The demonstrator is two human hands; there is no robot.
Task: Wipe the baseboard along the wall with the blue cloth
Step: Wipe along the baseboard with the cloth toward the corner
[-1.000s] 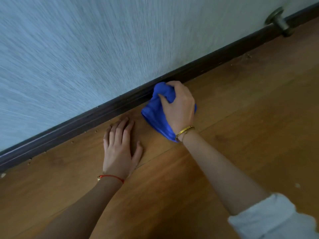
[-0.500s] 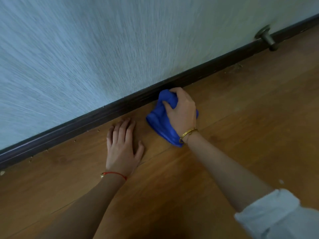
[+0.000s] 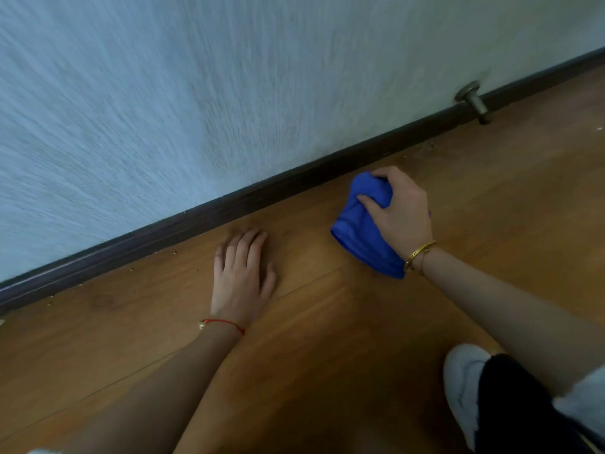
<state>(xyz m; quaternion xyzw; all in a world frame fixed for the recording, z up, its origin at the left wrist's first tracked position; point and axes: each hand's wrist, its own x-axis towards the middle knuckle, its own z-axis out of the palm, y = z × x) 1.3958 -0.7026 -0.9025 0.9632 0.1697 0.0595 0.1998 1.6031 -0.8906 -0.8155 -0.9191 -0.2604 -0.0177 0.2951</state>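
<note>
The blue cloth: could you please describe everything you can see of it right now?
The blue cloth is a vivid royal-blue soft fabric, bunched into a loose wad. The right hand grips it from above, fingers curled over its far end and thumb pressed into its folds. Its lower part lies on the wooden floor, close to the dark baseboard; whether it touches the baseboard cannot be told.

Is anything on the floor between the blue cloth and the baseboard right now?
Nothing visible. The right hand grips the bunched blue cloth just off the dark baseboard, with only bare wooden floor between. The metal doorstop sits farther right.
</note>
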